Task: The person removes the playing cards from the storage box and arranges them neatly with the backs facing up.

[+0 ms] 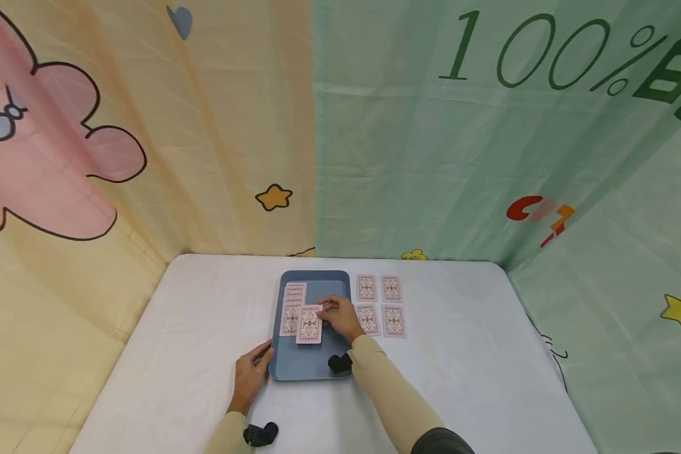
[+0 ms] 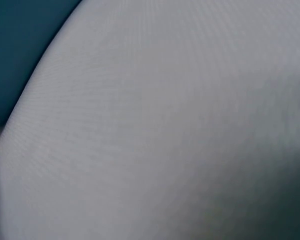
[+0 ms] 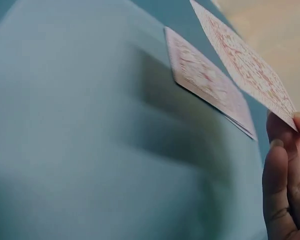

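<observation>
- cards are being handled over a blue tray (image 1: 312, 369) that sits on the white tabletop (image 1: 465, 353).
- a single patterned card (image 1: 309, 323) is pinched at its edge by the right hand (image 1: 340, 318); in the right wrist view the card (image 3: 245, 65) is seen tilted, lifted clear of the tray floor, with the fingertips (image 3: 282, 150) curled under its lower edge.
- a fanned stack of cards (image 1: 292, 307) lies in the tray's left half, just beside and partly under the held card.
- 4 more cards (image 1: 380, 305) are laid face down in a 2 by 2 block on the tabletop, just right of the tray.
- the tray's near left corner is touched by the left hand (image 1: 252, 373), fingers relaxed and resting rather than gripping; the left wrist view shows only blurred cloth.
- for a clean placement, the card would best be kept flat and lowered squarely, with the tray steadied so the fan is not disturbed.
</observation>
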A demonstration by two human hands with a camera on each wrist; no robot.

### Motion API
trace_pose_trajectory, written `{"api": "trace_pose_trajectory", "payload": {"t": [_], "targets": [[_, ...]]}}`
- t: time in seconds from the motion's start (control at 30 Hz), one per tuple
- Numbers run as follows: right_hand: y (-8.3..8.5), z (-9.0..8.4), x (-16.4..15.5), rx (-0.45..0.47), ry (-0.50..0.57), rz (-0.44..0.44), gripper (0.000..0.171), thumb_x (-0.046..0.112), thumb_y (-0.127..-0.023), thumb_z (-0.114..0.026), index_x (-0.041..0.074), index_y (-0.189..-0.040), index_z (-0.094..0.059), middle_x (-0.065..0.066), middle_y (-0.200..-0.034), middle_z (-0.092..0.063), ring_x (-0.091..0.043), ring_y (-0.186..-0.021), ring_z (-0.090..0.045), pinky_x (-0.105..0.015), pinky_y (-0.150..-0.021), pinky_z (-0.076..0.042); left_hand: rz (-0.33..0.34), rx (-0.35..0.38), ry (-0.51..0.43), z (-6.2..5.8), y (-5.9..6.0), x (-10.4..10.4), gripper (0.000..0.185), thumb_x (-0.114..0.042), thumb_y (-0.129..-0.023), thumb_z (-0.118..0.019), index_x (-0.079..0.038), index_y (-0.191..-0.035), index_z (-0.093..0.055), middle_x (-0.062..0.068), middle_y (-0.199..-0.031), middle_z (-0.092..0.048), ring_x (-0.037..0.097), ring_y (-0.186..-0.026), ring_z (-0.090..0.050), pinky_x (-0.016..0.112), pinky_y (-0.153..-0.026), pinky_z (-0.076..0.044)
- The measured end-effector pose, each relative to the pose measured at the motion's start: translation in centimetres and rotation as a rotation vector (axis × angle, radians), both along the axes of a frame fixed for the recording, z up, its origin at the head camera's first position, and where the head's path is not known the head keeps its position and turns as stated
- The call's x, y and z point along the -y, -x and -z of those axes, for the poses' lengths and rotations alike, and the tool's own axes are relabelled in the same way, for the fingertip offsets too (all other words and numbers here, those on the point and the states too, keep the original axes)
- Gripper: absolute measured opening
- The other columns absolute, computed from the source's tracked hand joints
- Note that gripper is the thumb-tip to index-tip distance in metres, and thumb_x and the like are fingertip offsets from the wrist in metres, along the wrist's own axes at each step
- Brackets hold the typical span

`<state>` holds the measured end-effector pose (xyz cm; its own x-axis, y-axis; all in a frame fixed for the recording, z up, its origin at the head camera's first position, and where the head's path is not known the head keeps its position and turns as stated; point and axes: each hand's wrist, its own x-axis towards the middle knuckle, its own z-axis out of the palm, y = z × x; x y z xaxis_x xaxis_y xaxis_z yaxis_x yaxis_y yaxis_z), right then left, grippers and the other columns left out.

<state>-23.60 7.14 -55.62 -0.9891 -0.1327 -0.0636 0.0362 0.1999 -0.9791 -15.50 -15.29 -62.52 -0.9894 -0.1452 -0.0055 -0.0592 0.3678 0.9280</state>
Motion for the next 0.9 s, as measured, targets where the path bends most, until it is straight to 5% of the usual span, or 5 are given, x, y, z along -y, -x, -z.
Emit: {"api": "trace_pose_trajectory", "payload": {"t": [0.2, 0.43, 0.9], "targets": [[-1.2, -2.4, -2.4, -0.002, 0.054, -0.032, 0.027, -0.007, -0.086, -0.065, -0.015, -0.112, -0.061, -0.029, -0.084, -0.06, -0.05, -0.083, -0.06, -0.058, -0.08, -0.05, 0.001, 0.007, 0.007, -0.2, -0.1, 0.0, 0.032, -0.011, -0.097, -0.058, 0.005, -0.124, -0.062, 0.021, -0.12, -0.065, 0.032, -0.109, -0.061, 0.027, -0.086, -0.05], [-0.9, 0.3, -6.0, 0.011, 0.073, 0.044, 0.028, -0.004, -0.084, -0.07, -0.011, -0.11, -0.063, -0.012, -0.077, -0.062, -0.015, -0.07, -0.063, -0.043, -0.072, -0.056, -0.006, 0.017, 0.003, -0.2, -0.1, -0.1, 0.032, -0.011, -0.096, -0.059, 0.003, -0.124, -0.062, 0.019, -0.119, -0.065, 0.03, -0.108, -0.062, 0.025, -0.083, -0.049], [-2.2, 1.4, -10.8, 0.089, 0.055, 0.24, 0.029, 0.002, -0.083, -0.073, -0.004, -0.11, -0.066, -0.007, -0.08, -0.067, -0.014, -0.068, -0.064, -0.038, -0.069, -0.057, -0.018, -0.001, -0.002, 0.1, 0.0, -0.1, 0.031, -0.011, -0.096, -0.059, 0.004, -0.123, -0.063, 0.02, -0.118, -0.066, 0.03, -0.106, -0.062, 0.021, -0.08, -0.049]]}}
